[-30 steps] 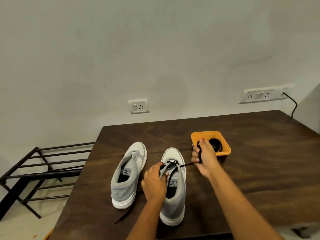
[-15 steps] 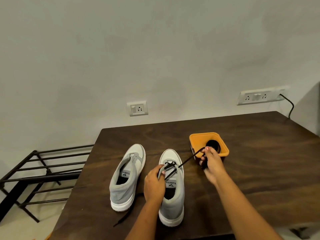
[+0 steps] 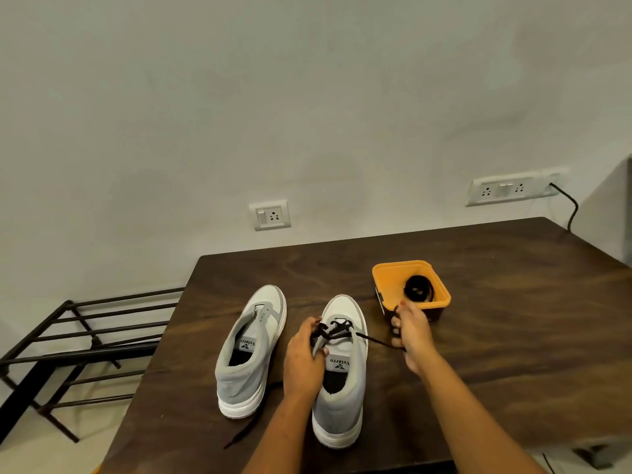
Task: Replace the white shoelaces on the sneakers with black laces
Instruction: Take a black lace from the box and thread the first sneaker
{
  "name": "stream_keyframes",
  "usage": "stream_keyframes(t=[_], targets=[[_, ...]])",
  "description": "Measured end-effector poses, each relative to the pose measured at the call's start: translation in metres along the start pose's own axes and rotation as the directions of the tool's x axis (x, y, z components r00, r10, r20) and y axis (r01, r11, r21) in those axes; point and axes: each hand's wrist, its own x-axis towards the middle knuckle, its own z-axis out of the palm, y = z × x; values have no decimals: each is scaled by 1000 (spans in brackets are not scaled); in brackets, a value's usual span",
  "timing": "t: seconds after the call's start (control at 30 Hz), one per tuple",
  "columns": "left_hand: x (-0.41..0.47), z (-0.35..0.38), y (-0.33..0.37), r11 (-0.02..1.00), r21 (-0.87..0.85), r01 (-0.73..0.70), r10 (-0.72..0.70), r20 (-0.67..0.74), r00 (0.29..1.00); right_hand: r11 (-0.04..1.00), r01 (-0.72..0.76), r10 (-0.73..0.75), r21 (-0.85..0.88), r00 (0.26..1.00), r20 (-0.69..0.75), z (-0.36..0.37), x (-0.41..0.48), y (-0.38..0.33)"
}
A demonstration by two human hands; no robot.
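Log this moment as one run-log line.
step: lacing right grey-and-white sneaker | left hand: steadies tongue | right hand: pulls black lace taut | left sneaker: unlaced | orange plastic tub: spare black lace

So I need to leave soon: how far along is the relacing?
Done: no white laces remain on either shoe. In hand: the right shoe has black lace through its lowest eyelets; the left hand steadies it, the right hand pulls an end. Left: the upper eyelets, and the bare left shoe.
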Motion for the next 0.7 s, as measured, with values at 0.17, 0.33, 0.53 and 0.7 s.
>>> stream_keyframes(t=[0.17,0.33,0.53,0.7], targets=[[0,1,6,994,111,-21,19,23,1000,418,461,-15,-783,865,501,4,1,7],[-2,2,9,990,140,-10,12,-14,1000,518,476,-87,-711,856,509,2,-6,7],[-2,10,7,984,163,68,-45,-141,989,978,77,0,-193,930,368,-7,-34,9],[-4,11,10,976,204,72,-38,-166,985,961,-193,84,197,885,458,-1,-52,7]])
